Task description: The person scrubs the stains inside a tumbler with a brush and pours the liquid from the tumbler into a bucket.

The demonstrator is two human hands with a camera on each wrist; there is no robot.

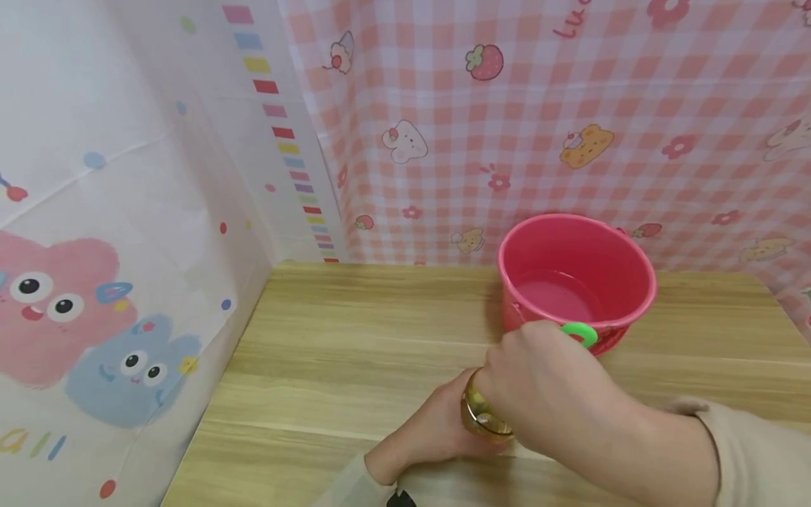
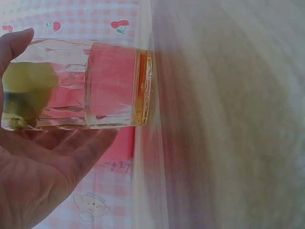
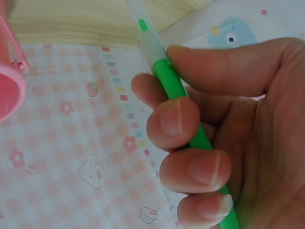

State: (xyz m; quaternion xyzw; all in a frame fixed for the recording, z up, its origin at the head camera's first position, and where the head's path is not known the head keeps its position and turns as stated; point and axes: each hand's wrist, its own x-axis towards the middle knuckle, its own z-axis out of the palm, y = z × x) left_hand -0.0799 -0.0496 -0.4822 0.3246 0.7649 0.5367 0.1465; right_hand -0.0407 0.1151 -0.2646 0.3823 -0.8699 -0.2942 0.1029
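Note:
My left hand [image 1: 437, 426] grips a clear, amber-tinted drinking glass [image 1: 475, 415] with a gold rim, thumb on one side and fingers on the other. In the left wrist view the faceted glass [image 2: 112, 81] stands with its base at the wooden tabletop, and a yellow-green shape [image 2: 31, 88] shows in its upper part. My right hand [image 1: 554, 387] is above the glass, hiding part of its mouth. Its fingers curl round a slim green-handled tool [image 3: 170, 83] with a translucent head and a green loop [image 1: 588, 333] at the other end. The head's far end is cut off.
A pink plastic bucket [image 1: 503, 282] stands behind my right hand at the back of the wooden table [image 1: 355, 338]. Pink checked cloth [image 1: 437, 105] hangs behind the table; a white cartoon-print cloth [image 1: 209, 190] is at the left.

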